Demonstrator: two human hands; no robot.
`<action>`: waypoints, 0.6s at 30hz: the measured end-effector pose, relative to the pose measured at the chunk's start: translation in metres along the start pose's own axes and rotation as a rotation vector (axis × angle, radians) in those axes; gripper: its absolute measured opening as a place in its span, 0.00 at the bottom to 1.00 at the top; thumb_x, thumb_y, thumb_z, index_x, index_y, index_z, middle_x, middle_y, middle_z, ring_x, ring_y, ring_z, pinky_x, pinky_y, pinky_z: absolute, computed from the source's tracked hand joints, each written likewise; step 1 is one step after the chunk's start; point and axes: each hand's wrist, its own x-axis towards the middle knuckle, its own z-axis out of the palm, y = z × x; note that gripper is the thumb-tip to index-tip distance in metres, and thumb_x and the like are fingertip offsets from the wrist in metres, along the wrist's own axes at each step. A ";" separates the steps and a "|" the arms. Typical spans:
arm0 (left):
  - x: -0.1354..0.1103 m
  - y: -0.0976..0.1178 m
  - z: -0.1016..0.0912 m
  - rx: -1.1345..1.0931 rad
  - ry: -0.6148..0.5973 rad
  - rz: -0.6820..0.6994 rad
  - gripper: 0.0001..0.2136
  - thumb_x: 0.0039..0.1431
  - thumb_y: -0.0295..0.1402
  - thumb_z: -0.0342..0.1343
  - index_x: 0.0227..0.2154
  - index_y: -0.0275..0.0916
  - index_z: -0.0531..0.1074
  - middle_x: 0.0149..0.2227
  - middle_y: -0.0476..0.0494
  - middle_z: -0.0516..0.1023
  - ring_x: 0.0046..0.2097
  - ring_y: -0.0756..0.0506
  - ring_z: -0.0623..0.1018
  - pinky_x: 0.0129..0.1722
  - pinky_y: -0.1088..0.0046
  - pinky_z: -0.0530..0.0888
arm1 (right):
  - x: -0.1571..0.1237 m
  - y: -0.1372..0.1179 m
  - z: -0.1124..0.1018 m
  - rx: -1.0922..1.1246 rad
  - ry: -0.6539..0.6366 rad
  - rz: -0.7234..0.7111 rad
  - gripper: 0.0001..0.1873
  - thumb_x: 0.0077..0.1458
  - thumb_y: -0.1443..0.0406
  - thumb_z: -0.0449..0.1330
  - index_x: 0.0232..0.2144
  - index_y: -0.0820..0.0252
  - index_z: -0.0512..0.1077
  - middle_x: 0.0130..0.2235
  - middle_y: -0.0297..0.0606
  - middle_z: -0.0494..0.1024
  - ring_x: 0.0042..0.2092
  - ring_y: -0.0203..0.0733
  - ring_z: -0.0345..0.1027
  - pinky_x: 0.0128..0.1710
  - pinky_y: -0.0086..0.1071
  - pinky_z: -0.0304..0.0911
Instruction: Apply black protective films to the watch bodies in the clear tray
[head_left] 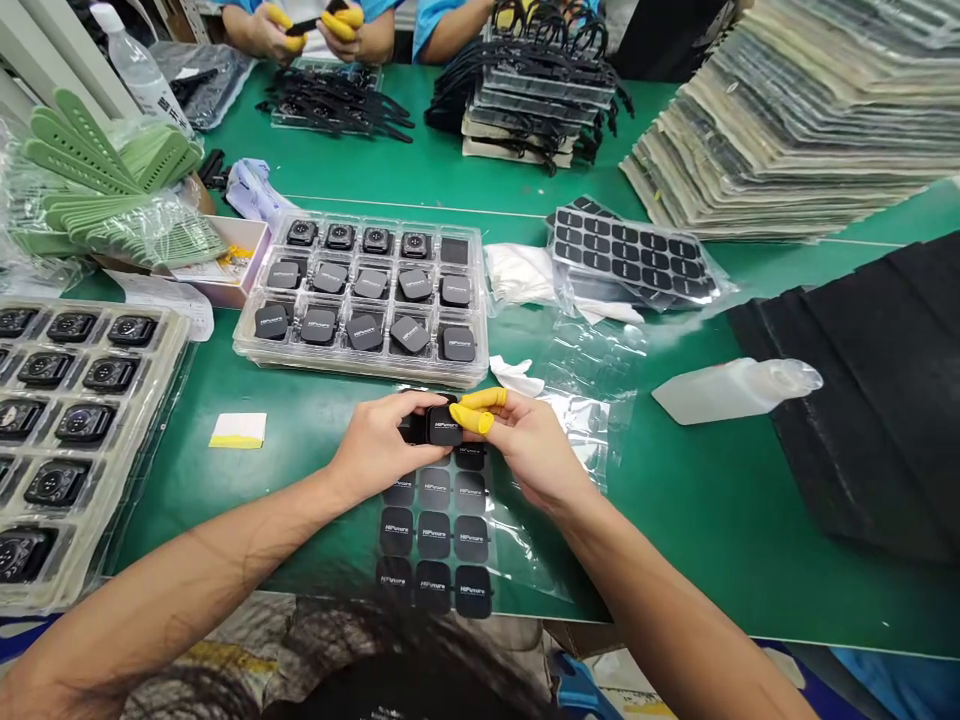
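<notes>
My left hand (375, 440) is closed around a square black watch case (445, 426) whose facing side carries a black film printed "HiFuture". Yellow finger cots cover the thumb and forefinger of my right hand (536, 445), which pinch that piece at its right edge. Below my hands lies a sheet of matching black HiFuture stickers (434, 535); its upper part is hidden by them. Just beyond stands a stack of clear compartment trays (360, 371). Film-covered pieces fill its two nearer rows, while several bare watch cases (376, 240) sit in the back row.
More watch trays (161, 365) stand at left, near green straps (127, 205). A clear bottle (735, 390) lies at right, beside black sheets (862, 400). Sticker sheets (630, 250) in plastic lie behind. Across the table, a co-worker's hands (307, 30) hold a black strap.
</notes>
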 end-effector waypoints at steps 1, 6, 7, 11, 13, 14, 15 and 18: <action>0.000 0.000 0.000 0.002 0.003 0.008 0.21 0.51 0.28 0.76 0.50 0.41 0.85 0.47 0.45 0.90 0.45 0.43 0.88 0.51 0.67 0.86 | 0.000 0.000 0.001 0.003 0.007 0.006 0.27 0.25 0.55 0.87 0.28 0.57 0.83 0.32 0.35 0.84 0.34 0.40 0.76 0.37 0.34 0.74; 0.000 -0.001 0.001 0.006 -0.003 0.011 0.22 0.51 0.27 0.75 0.51 0.40 0.84 0.47 0.45 0.90 0.46 0.42 0.88 0.51 0.66 0.85 | 0.001 0.003 0.003 0.023 0.032 0.015 0.26 0.22 0.55 0.86 0.27 0.57 0.84 0.32 0.36 0.85 0.34 0.40 0.77 0.36 0.33 0.75; 0.000 -0.001 0.000 0.007 -0.006 0.009 0.22 0.51 0.27 0.75 0.51 0.40 0.84 0.48 0.45 0.90 0.46 0.42 0.88 0.51 0.66 0.85 | 0.001 0.004 0.002 0.029 0.035 0.015 0.26 0.22 0.55 0.86 0.26 0.56 0.84 0.32 0.35 0.84 0.34 0.40 0.77 0.36 0.33 0.75; 0.000 0.000 0.000 0.013 -0.018 -0.008 0.21 0.52 0.27 0.75 0.51 0.40 0.84 0.49 0.45 0.90 0.48 0.41 0.88 0.52 0.65 0.85 | 0.001 0.004 0.002 0.046 0.041 0.012 0.25 0.21 0.56 0.87 0.26 0.56 0.84 0.32 0.34 0.84 0.34 0.39 0.78 0.36 0.32 0.76; 0.000 0.001 0.000 0.015 -0.018 -0.015 0.21 0.52 0.27 0.75 0.51 0.40 0.84 0.49 0.45 0.90 0.48 0.42 0.88 0.52 0.65 0.85 | 0.002 0.005 0.002 0.047 0.042 0.005 0.25 0.22 0.56 0.87 0.25 0.56 0.84 0.32 0.34 0.84 0.34 0.39 0.77 0.36 0.32 0.76; -0.001 0.001 0.000 0.015 -0.016 -0.017 0.22 0.52 0.27 0.75 0.51 0.40 0.84 0.49 0.46 0.90 0.47 0.42 0.88 0.52 0.65 0.85 | 0.002 0.006 0.002 0.045 0.041 -0.001 0.24 0.22 0.56 0.87 0.25 0.56 0.85 0.31 0.34 0.84 0.34 0.39 0.77 0.35 0.32 0.76; -0.001 0.001 0.000 0.013 -0.014 -0.018 0.22 0.52 0.27 0.75 0.51 0.40 0.84 0.48 0.46 0.90 0.47 0.42 0.88 0.53 0.65 0.85 | 0.002 0.007 0.002 0.041 0.040 -0.008 0.24 0.23 0.57 0.86 0.26 0.55 0.85 0.31 0.34 0.84 0.33 0.39 0.77 0.35 0.31 0.76; -0.001 0.001 0.000 0.003 -0.012 -0.026 0.22 0.51 0.26 0.75 0.52 0.41 0.84 0.46 0.47 0.90 0.45 0.43 0.88 0.51 0.66 0.86 | 0.002 0.009 0.000 0.024 0.030 -0.035 0.22 0.26 0.58 0.86 0.27 0.55 0.86 0.31 0.34 0.84 0.33 0.39 0.77 0.35 0.31 0.75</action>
